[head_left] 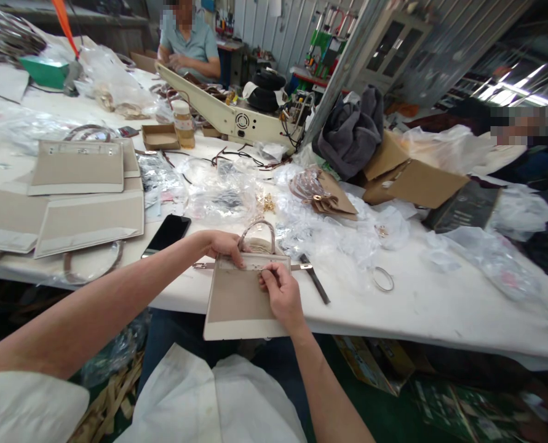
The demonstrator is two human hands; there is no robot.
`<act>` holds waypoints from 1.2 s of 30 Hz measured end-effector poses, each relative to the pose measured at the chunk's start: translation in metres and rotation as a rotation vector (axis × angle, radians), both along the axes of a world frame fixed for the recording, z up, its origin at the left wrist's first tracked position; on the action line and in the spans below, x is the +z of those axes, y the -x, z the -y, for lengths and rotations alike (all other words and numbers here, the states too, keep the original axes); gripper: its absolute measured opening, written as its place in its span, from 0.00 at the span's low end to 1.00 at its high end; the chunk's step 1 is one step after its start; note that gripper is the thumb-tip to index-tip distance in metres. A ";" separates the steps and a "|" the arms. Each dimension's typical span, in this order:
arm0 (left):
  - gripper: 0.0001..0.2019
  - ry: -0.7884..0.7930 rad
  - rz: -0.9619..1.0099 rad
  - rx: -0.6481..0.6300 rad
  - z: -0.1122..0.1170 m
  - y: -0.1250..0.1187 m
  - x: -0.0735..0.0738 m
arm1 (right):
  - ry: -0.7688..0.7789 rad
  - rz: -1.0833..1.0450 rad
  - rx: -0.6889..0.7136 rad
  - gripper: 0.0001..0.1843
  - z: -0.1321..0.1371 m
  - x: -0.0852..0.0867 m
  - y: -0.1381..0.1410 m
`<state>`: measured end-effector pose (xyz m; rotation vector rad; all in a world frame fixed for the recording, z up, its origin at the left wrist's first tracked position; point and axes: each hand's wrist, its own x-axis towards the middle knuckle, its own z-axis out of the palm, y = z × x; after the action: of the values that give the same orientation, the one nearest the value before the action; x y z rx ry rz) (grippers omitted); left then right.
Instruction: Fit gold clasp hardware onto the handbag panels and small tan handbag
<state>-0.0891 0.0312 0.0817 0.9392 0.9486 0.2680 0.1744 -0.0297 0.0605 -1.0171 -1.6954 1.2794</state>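
A beige handbag panel (239, 301) with a looped handle (256, 226) lies at the table's front edge, its lower part reaching past the edge. My left hand (227, 246) grips the panel's top edge, thumb on the near face. My right hand (280, 292) is pinched at the upper part of the panel; what sits between its fingertips is too small to make out. A strap with a metal end (305, 266) sticks out to the right of the panel. Beside it lies a dark bar-shaped tool (317, 283).
Stacked beige panels (89, 215) and a black phone (167, 234) lie to the left. Clear plastic bags, small gold hardware (267, 202) and a tape ring (383, 279) are spread about. A cream machine (237, 120) stands behind. Across the table sits a person (193, 46).
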 end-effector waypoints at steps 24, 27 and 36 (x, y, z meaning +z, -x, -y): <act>0.27 -0.055 -0.027 0.056 0.005 -0.001 0.002 | -0.481 0.554 0.312 0.14 -0.051 0.051 0.009; 0.27 -0.059 -0.020 0.050 0.005 0.000 0.001 | -0.488 0.533 0.264 0.13 -0.048 0.047 0.009; 0.26 -0.081 -0.059 0.095 0.006 -0.001 -0.001 | -0.517 0.543 0.211 0.13 -0.040 0.041 0.011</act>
<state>-0.0878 0.0254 0.0807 0.9824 1.0443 0.3631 0.1632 0.0104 0.1016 -0.9284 -2.4352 0.6351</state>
